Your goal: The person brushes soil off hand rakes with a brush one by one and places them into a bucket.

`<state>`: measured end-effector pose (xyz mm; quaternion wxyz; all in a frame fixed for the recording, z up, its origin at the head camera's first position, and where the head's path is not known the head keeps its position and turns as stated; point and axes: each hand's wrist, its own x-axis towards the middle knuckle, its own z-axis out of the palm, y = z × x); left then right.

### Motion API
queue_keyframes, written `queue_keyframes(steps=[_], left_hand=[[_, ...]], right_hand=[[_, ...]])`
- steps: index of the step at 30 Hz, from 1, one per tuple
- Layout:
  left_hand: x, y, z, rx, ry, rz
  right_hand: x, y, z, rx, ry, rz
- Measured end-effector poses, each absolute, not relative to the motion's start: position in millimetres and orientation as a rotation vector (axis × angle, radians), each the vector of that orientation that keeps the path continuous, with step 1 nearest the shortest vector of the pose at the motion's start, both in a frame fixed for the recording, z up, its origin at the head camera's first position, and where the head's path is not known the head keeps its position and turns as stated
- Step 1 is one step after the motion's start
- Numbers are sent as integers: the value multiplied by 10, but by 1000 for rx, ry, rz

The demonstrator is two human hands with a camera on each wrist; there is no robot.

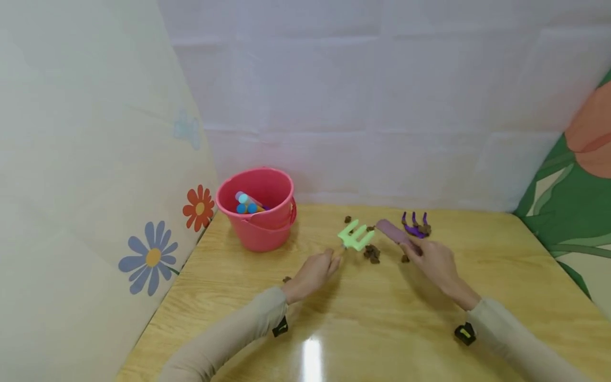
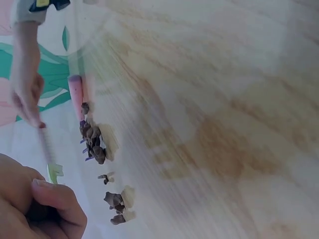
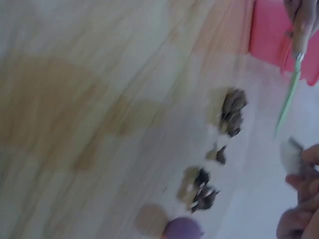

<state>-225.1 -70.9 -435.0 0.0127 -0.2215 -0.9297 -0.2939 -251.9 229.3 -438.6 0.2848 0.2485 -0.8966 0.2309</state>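
Note:
My left hand [image 1: 312, 273] grips the wooden handle of a small garden fork [image 1: 355, 237] with light green tines, held above the table. My right hand [image 1: 434, 265] holds a mauve brush [image 1: 393, 232], its far end near the fork's tines; a row of short bristles shows faintly in the left wrist view. Dark brown clumps [image 1: 372, 253] lie on the table beneath and between the two tools. Behind the right hand lies a purple hand rake [image 1: 414, 229] with more clumps against its tines. In the right wrist view the fork [image 3: 289, 102] appears edge-on, above the clumps [image 3: 233, 110].
A pink bucket [image 1: 260, 233] stands at the back left, with several tool handles [image 1: 247, 204] inside. One small clump [image 1: 287, 279] lies by the left wrist. White sheeting [image 1: 382, 106] hangs behind the wooden table [image 1: 372, 329]; flower-printed panels [image 1: 573, 212] flank it.

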Motion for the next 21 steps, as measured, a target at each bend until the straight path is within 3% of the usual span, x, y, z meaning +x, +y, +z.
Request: queue_keyframes(steps=[4,11,21], left_hand=[[-2244,-690,-4356,-678,-2899,-943],[-2244,-678,-4325,-727,-2940,-906],[-2302,-834,-4121,-710,-2943,-828]], right_hand=[[-2462,2238,-4415,817,-2368,610],[-2446,2345,-4500,615,-2415,435],[-2344,2368,-4483,629,-2561,516]])
